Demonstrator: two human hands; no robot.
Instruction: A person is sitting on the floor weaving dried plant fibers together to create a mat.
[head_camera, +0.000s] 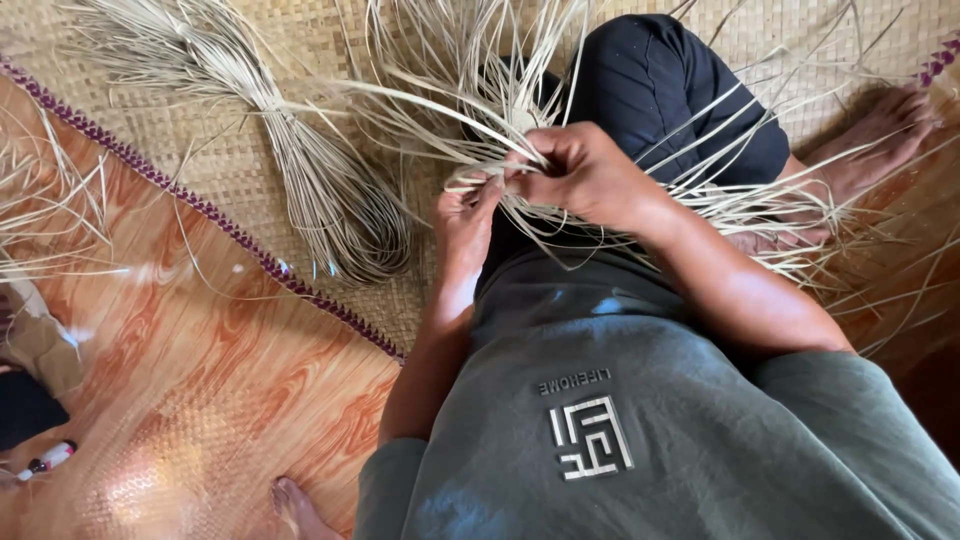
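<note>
The left hand pinches pale straw strips between curled fingertips, and the right hand closes on the same strips just beside it. The loose ends fan out beyond both. Farther left, a bound straw bundle lies on the woven mat.

One small tube-shaped container lies on the floor at the lower left of the frame, white-bodied with a red end and a dark tip. No signs or screens are in view.
</note>
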